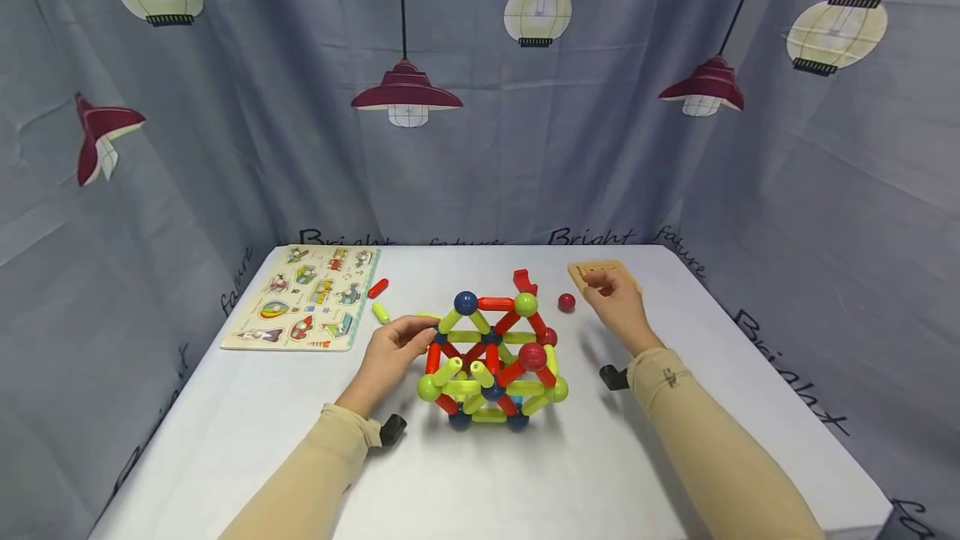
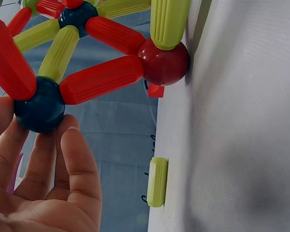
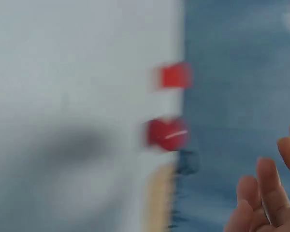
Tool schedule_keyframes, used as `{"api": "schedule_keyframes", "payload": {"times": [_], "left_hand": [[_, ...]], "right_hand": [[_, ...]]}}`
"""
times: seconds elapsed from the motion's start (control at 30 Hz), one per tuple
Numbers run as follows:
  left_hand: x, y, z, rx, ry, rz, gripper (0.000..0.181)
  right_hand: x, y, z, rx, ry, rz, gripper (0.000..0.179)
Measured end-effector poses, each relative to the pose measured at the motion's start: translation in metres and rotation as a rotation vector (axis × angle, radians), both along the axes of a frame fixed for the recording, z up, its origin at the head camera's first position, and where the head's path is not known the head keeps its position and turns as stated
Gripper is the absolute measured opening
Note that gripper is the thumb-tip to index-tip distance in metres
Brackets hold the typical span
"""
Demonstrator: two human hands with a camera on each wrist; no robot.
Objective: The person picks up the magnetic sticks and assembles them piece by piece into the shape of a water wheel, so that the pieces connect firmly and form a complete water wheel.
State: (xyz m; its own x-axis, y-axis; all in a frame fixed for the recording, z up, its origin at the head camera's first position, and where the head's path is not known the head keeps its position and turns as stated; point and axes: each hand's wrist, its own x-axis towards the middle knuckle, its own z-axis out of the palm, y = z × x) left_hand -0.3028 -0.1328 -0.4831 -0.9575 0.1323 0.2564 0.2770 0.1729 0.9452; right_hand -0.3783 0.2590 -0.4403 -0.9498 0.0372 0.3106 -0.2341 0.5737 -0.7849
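A ball-and-stick model [image 1: 492, 357] of red and lime-green sticks with dark blue, red and green balls stands mid-table. At its left side my left hand [image 1: 392, 352] pinches a dark blue ball [image 2: 40, 104], thumb on one side and fingers beneath. My right hand [image 1: 621, 307] is raised at the right, overlapping a small wooden board [image 1: 588, 269] in the head view. Its fingers are loosely bent with nothing between them in the right wrist view. A loose red ball [image 1: 566, 302] lies between that hand and the model.
A picture puzzle board [image 1: 352, 340] lies at the back left. Beside it are a loose red stick [image 1: 378, 288] and a green stick [image 1: 381, 312]. A red piece [image 1: 523, 280] shows behind the model. Grey curtains [image 1: 480, 173] hang behind the white table [image 1: 600, 473].
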Motion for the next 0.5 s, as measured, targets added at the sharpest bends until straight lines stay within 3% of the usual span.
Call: {"api": "schedule_keyframes", "payload": {"times": [0.1,0.23,0.5], "left_hand": [[0.003,0.0,-0.005,0.004,-0.008,-0.002,0.029],[0.007,0.003,-0.01,0.003,-0.014,-0.006,0.027],[0.008,0.002,-0.007,0.027,-0.012,-0.007,0.03]], "right_hand": [[-0.025,0.004,-0.029,0.032,-0.15,-0.03,0.04],[-0.039,0.006,-0.053,0.058,-0.234,-0.012,0.044],[-0.046,0.001,-0.061,0.187,-0.234,0.052,0.039]]}}
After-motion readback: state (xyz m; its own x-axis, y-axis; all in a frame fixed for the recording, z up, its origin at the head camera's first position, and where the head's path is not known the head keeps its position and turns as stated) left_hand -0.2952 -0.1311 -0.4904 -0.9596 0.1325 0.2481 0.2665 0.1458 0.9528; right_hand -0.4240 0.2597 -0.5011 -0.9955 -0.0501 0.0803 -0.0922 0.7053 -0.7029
